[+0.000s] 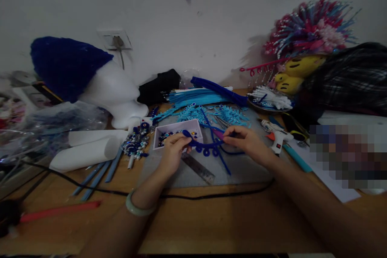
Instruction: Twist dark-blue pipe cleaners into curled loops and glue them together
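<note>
A dark blue pipe cleaner with small loops along its lower edge stretches between my hands above the grey mat. My left hand pinches its left end, which curls into a bigger loop. My right hand is closed on the strip near its right end. A pink-purple piece shows beside my right fingertips; I cannot tell whether they hold it. Behind my left hand stands a white box of beads. Below the strip lies a ruler, and another blue pipe cleaner slants across the mat.
Light blue stems and beaded sprigs lie behind. A glue gun rests at the right. A white foam head with a blue cap stands at the left. A black cable crosses the table's front.
</note>
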The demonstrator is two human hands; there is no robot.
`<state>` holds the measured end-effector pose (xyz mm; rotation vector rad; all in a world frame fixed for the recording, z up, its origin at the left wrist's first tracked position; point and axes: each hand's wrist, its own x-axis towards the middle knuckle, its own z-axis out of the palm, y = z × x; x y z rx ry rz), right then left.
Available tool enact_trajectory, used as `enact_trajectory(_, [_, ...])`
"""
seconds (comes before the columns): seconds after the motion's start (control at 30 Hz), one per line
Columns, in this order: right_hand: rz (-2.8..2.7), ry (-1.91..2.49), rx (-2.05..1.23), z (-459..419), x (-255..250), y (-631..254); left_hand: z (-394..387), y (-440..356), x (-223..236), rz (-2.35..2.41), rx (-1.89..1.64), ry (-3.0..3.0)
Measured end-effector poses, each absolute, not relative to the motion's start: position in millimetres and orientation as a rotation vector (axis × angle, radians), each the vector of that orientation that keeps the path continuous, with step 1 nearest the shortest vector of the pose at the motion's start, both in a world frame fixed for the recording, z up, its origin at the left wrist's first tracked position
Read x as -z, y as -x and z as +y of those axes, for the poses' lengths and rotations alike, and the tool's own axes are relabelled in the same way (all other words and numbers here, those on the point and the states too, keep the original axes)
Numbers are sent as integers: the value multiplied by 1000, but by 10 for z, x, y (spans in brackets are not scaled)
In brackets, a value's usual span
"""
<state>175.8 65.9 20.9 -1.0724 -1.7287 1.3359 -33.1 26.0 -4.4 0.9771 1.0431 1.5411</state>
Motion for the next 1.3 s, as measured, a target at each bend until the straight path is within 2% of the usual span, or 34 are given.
enact_trajectory(0.17, [-1484,1067,-1402,688,-172,-1744,226,304,66,1108,-1475,-1055])
enact_trajectory(0.53, [-1467,982,-1357,662,-164,-1737,194,195,-90,1077,-1510,-694])
enact_trajectory(0.87, [-1244,813,-1746,640,-136,-1688,128,73,-31,997,-1181,-839])
enact_trajectory(1.3, [-1419,724,-1743,592,-48,-1657,99,5,-20,1000,-1067,-830])
